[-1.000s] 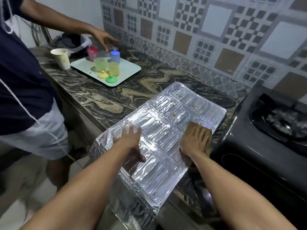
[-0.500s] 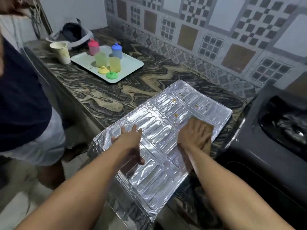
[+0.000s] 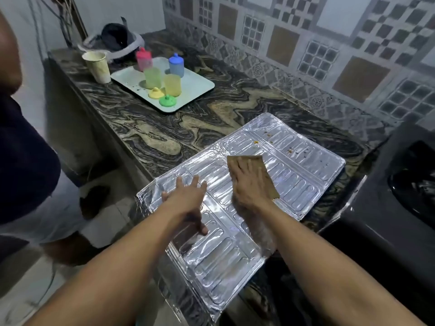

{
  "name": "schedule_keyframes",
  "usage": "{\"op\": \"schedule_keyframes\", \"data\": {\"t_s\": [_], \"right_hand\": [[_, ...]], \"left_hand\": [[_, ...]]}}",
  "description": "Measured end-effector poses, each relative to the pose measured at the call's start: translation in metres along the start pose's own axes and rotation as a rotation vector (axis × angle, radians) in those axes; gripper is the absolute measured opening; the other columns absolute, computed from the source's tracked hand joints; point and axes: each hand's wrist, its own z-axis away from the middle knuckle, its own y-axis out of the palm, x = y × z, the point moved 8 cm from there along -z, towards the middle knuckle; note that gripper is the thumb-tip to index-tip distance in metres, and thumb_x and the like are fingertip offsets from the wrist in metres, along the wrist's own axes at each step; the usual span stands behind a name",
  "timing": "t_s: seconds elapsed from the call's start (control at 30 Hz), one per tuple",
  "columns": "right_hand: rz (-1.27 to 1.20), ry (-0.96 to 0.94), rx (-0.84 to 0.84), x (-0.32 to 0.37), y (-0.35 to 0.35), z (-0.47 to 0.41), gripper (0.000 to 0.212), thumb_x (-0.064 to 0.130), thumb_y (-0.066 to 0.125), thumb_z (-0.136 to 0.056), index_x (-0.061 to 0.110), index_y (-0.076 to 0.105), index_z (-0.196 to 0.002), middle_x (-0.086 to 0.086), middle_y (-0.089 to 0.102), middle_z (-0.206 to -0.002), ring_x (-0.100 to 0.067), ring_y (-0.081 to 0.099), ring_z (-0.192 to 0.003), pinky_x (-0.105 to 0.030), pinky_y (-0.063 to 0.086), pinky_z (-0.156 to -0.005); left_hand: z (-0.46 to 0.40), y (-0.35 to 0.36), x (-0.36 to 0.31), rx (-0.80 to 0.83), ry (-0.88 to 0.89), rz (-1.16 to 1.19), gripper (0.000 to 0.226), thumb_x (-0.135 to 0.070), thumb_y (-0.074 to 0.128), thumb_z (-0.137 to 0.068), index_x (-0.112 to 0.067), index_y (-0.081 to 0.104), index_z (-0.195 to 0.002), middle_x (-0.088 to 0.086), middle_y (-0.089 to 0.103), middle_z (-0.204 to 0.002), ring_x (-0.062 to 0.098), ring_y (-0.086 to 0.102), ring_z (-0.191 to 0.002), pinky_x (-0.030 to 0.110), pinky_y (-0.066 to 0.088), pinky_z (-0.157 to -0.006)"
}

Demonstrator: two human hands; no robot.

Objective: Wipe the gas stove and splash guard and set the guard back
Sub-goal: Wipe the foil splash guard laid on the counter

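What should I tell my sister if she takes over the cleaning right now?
Left hand: flat on the foil splash guard, steadying it.
Right hand: pressing a brown cloth on the guard's middle.
The guard lies flat on the counter, beside the gas stove.
Left: brown specks on the far panel, then stand the guard back up. Whether the stove has been wiped cannot be told.

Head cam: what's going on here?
A person is wiping the foil splash guard, which lies flat on the marble counter beside the gas stove. The right hand presses a brown cloth flat on the guard; the left hand rests open on it, steadying it. Orange specks remain on the far panel. A second person stands at left.
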Motion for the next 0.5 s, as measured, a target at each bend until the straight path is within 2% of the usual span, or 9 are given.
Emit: {"op": "schedule_keyframes", "data": {"t_s": [0.1, 0.17, 0.23, 0.33, 0.4, 0.5], "right_hand": [[0.027, 0.166, -0.096, -0.036, -0.010, -0.018, 0.059, 0.016, 0.038, -0.093, 0.025, 0.023, -0.149, -0.010, 0.023, -0.157, -0.032, 0.017, -0.145, -0.055, 0.004, -0.119], [-0.019, 0.284, -0.071, -0.043, -0.015, -0.031, 0.073, 0.010, 0.052, -0.081, 0.018, 0.024, -0.148, -0.012, 0.022, -0.157, -0.035, 0.012, -0.147, -0.056, 0.001, -0.117], [-0.081, 0.312, -0.088, -0.032, -0.017, -0.039, 0.076, 0.002, 0.051, -0.080, 0.017, 0.023, -0.150, -0.009, 0.023, -0.159, -0.036, 0.009, -0.148, -0.053, -0.002, -0.117], [-0.123, 0.155, -0.068, -0.009, -0.010, -0.052, 0.076, -0.003, 0.044, -0.077, 0.022, 0.031, -0.147, -0.007, 0.025, -0.159, -0.037, 0.010, -0.147, -0.051, -0.003, -0.119], [-0.122, 0.045, -0.015, 0.006, -0.006, -0.059, 0.083, -0.006, 0.045, -0.075, 0.023, 0.027, -0.150, -0.005, 0.021, -0.161, -0.036, 0.008, -0.148, -0.050, -0.004, -0.120], [-0.120, -0.022, 0.060, 0.020, -0.004, -0.065, 0.088, -0.006, 0.052, -0.076, 0.025, 0.022, -0.153, -0.003, 0.017, -0.162, -0.033, 0.007, -0.149, -0.047, -0.004, -0.120]], "left_hand": [[0.000, 0.000, 0.000, 0.005, 0.001, 0.014, 0.140, -0.045, 0.089, -0.056, -0.029, -0.008, -0.154, -0.005, -0.018, -0.161, 0.043, -0.016, -0.145, 0.077, 0.010, -0.105], [0.002, 0.000, 0.000, 0.001, 0.004, 0.010, 0.140, -0.046, 0.089, -0.056, -0.029, -0.008, -0.155, -0.005, -0.017, -0.162, 0.043, -0.015, -0.145, 0.077, 0.011, -0.105], [0.003, -0.001, -0.001, -0.010, 0.006, 0.012, 0.140, -0.046, 0.089, -0.055, -0.029, -0.007, -0.155, -0.004, -0.017, -0.162, 0.043, -0.015, -0.145, 0.077, 0.011, -0.105], [0.004, -0.001, -0.002, -0.019, 0.005, 0.046, 0.140, -0.042, 0.090, -0.055, -0.029, -0.007, -0.154, -0.004, -0.016, -0.162, 0.042, -0.016, -0.145, 0.077, 0.010, -0.105], [0.004, -0.002, -0.002, -0.023, 0.000, 0.052, 0.140, -0.042, 0.091, -0.055, -0.030, -0.006, -0.154, -0.004, -0.016, -0.162, 0.042, -0.016, -0.145, 0.077, 0.010, -0.106], [0.004, -0.002, 0.000, -0.013, -0.012, 0.045, 0.140, -0.042, 0.091, -0.055, -0.030, -0.006, -0.155, -0.004, -0.016, -0.162, 0.042, -0.015, -0.146, 0.077, 0.011, -0.106]]}}
